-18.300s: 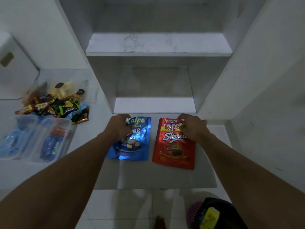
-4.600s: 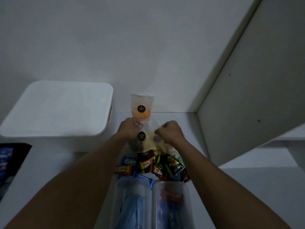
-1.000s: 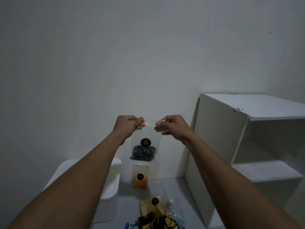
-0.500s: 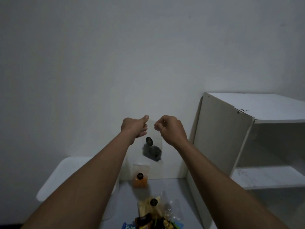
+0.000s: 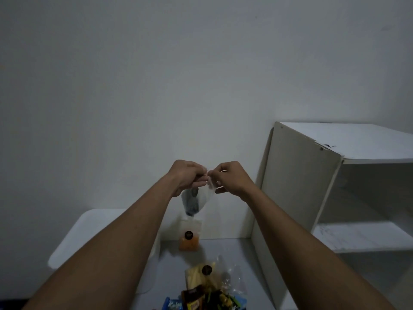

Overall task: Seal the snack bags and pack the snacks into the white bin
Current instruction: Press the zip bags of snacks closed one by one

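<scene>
I hold a small clear snack bag [image 5: 194, 201] with dark pieces in it up in front of the wall. My left hand [image 5: 186, 175] and my right hand [image 5: 228, 176] both pinch its top edge, fingertips nearly touching, and the bag hangs twisted below them. A white lidded bin [image 5: 98, 233] stands at the lower left, its lid on. On the floor stands a clear bag with orange snacks [image 5: 189, 239], and nearer me lies a clear bag of pale yellow snacks [image 5: 201, 276].
A heap of small wrapped snacks [image 5: 205, 300] lies at the bottom edge. A white open shelf unit [image 5: 335, 175] stands at the right against the wall. Grey floor shows between the bin and the shelf.
My two hands have come closer together along the top of the dark-snack bag, and the bag now hangs narrower and twisted. The view has hardly moved.
</scene>
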Tool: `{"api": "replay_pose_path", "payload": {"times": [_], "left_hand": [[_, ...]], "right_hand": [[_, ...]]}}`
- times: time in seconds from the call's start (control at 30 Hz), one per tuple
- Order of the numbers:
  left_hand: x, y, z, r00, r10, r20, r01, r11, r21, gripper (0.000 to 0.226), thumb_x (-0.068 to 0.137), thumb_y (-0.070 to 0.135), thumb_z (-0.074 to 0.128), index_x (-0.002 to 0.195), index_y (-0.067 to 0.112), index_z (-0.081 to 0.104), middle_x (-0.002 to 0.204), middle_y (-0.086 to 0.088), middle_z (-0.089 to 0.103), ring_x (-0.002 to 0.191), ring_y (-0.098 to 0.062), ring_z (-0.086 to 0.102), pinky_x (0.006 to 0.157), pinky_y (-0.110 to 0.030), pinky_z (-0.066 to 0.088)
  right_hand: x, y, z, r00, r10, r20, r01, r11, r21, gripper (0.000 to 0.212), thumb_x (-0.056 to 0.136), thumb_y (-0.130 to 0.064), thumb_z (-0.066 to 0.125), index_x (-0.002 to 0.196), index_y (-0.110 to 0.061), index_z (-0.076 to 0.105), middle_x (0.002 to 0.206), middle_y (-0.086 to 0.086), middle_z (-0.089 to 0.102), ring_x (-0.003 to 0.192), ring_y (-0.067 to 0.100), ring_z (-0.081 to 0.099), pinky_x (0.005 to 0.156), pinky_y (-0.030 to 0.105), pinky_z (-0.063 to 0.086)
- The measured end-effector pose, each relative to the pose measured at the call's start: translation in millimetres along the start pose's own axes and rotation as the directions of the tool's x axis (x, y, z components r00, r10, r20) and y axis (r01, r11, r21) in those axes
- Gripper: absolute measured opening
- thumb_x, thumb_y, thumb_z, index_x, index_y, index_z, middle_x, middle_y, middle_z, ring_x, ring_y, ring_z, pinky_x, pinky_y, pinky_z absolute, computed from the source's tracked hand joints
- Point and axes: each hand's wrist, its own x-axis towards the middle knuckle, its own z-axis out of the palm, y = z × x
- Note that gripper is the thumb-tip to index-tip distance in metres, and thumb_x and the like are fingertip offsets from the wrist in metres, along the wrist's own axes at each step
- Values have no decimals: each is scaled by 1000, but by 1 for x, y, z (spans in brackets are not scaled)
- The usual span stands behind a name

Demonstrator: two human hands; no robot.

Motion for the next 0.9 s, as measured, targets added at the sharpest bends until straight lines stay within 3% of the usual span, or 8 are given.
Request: {"api": "replay_pose_path", "payload": {"times": [0.2, 0.37, 0.5, 0.57, 0.63, 0.73, 0.83, 0.9], "left_hand": [[6, -2, -1, 999, -42, -18, 43, 998, 46, 12, 88, 4, 65, 93, -4, 73, 84, -14, 74, 69, -14, 69, 71, -30, 61], [16, -2, -1, 990, -58, -130, 53, 998, -43, 15, 82, 12, 66, 91, 3, 75, 80, -4, 76, 71, -10, 68, 69, -26, 57], [22, -11, 5, 994, -40, -104, 36, 998, -42, 14, 87, 21, 67, 95, 10, 71, 96, -3, 76, 87, -13, 70, 76, -29, 60], [27, -26, 6, 990, -13, -144, 12, 1000, -9, 14, 89, 27, 66, 96, 14, 68, 104, -5, 73, 96, -19, 68, 82, -35, 60], [34, -48, 1, 978, 19, -206, 3, 994, 108, 26, 89, 26, 65, 114, 17, 61, 123, -8, 63, 106, -25, 62, 88, -41, 57], [40, -88, -3, 991, -95, -97, 115, 968, 225, 46, 92, 26, 62, 136, 25, 48, 132, -1, 50, 116, -26, 52, 94, -43, 51], [45, -115, 6, 973, -225, 60, 212, 963, 169, 22, 95, 19, 56, 114, 23, 67, 124, -1, 64, 107, -27, 63, 88, -43, 56], [53, -131, 13, 977, -206, 45, 198, 969, 145, 18, 95, 15, 56, 104, 19, 70, 114, -5, 69, 104, -28, 66, 87, -43, 56]], "right_hand": [[1, 1, -4, 1000, 24, 14, -24, 1000, 12, 21, 95, -16, 61, 86, 2, 68, 92, 23, 73, 80, 28, 73, 71, 40, 63], [-8, 19, 1, 999, -47, -3, 47, 998, -52, 52, 82, -64, 64, 101, -17, 69, 96, -2, 72, 87, 11, 71, 72, 35, 62], [-2, 46, 13, 988, -109, -105, 82, 968, -236, 7, 93, -28, 63, 95, -24, 68, 94, -5, 72, 87, 14, 67, 69, 31, 53], [1, 53, 15, 978, -93, -187, 57, 980, -190, 20, 94, -12, 55, 85, -25, 68, 89, -4, 72, 86, 15, 68, 74, 36, 58], [4, 63, 16, 974, -49, -221, 20, 991, -131, 28, 93, -6, 52, 79, -25, 67, 87, -5, 73, 87, 15, 69, 78, 40, 59], [10, 82, 15, 976, -1, -218, -15, 998, -69, 28, 91, -3, 53, 79, -23, 68, 87, -3, 74, 86, 17, 71, 81, 41, 58], [20, 108, 16, 983, 47, -180, -49, 999, -11, 24, 93, -1, 54, 85, -20, 68, 91, 2, 74, 88, 22, 71, 80, 38, 56], [28, 128, 18, 978, 84, -191, -75, 996, 55, 15, 92, -7, 61, 90, -20, 68, 92, 1, 73, 90, 21, 69, 82, 36, 55]]}}
